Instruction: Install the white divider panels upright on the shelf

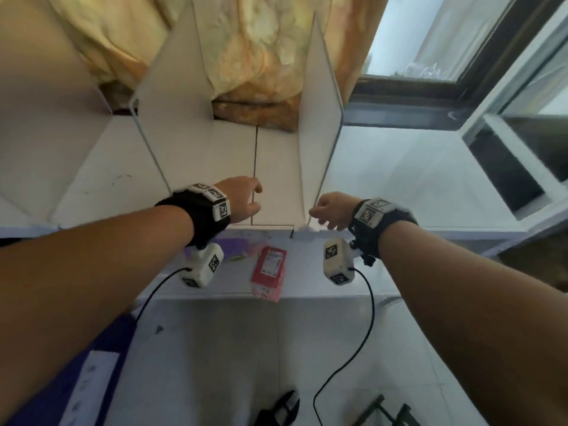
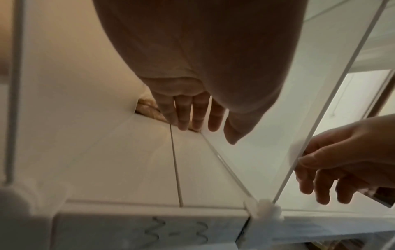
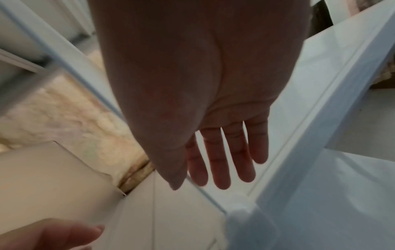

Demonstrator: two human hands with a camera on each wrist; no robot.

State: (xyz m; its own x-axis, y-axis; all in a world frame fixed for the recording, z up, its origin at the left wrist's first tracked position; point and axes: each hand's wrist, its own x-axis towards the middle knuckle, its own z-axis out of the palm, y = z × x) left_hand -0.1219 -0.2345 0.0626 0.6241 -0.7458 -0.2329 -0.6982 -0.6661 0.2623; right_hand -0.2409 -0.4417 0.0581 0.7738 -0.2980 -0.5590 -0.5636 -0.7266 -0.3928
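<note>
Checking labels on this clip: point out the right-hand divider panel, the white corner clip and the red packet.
Divider panel (image 1: 319, 118), head view, flat face.
Corner clip (image 2: 267, 208), left wrist view, top.
Red packet (image 1: 269, 272), head view, middle.

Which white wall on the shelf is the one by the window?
Find the window on the right, then the white shelf below the yellow curtain. The divider panel you want stands nearest the window, by the right hand. The other panel stands further left.
</note>
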